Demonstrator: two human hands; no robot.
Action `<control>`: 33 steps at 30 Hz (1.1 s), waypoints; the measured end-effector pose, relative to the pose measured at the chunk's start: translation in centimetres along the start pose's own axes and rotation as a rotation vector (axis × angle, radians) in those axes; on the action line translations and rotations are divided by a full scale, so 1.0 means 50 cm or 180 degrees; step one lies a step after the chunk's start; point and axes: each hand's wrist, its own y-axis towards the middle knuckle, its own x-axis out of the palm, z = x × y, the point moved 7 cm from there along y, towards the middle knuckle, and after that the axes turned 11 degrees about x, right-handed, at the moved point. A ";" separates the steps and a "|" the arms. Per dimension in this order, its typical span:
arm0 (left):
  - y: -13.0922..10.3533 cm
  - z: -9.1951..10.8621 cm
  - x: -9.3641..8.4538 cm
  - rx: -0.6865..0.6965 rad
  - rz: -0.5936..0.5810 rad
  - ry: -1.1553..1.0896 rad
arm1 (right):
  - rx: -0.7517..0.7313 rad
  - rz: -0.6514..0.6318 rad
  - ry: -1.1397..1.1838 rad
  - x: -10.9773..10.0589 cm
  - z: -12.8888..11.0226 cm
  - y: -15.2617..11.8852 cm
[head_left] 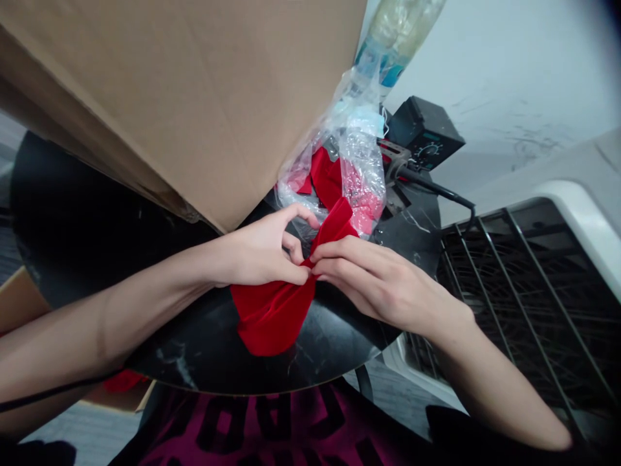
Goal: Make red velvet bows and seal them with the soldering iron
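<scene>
A piece of red velvet cloth is gathered at its middle between both hands, above the front of the round black table. One wide end hangs toward me, and a narrower folded end points up and to the right. My left hand pinches the gathered part from the left, its forefinger arched away. From the right, my right hand grips the same spot with its fingertips pressed together. Behind the hands lies a clear plastic bag with more red cloth in it.
A large cardboard box takes up the back left of the black marbled table. At the back right stand a black device with a dial, a black-handled tool and a plastic bottle. A white-framed grille is at right.
</scene>
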 end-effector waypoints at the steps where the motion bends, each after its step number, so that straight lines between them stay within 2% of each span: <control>1: -0.001 0.002 -0.001 0.0053 -0.0030 0.0046 | 0.0023 -0.0006 0.0040 0.001 0.001 0.004; 4: -0.004 0.011 -0.003 0.0253 -0.0136 0.0176 | 0.0093 -0.0189 0.0257 0.003 0.005 0.014; 8: -0.010 0.024 0.001 0.0496 -0.0317 0.0195 | 0.0481 -0.0481 0.0731 0.004 0.026 0.022; 15: -0.008 0.033 0.004 0.0638 -0.0353 0.0122 | 0.0929 -0.0392 0.1225 -0.009 0.044 0.031; 21: -0.004 0.033 0.000 0.0617 -0.0390 0.0163 | 0.1168 -0.0710 0.1469 -0.017 0.052 0.031; 25: 0.000 0.026 0.000 0.0611 -0.0272 0.0116 | 0.1375 -0.0624 0.1438 -0.012 0.064 0.031; 30: 0.003 0.002 0.001 0.0285 -0.0262 0.0315 | 0.1250 -0.0667 0.1432 -0.007 0.055 0.036; 33: 0.004 -0.002 -0.013 -0.0008 -0.0052 0.0412 | 0.1368 -0.0196 0.1183 -0.044 0.051 0.024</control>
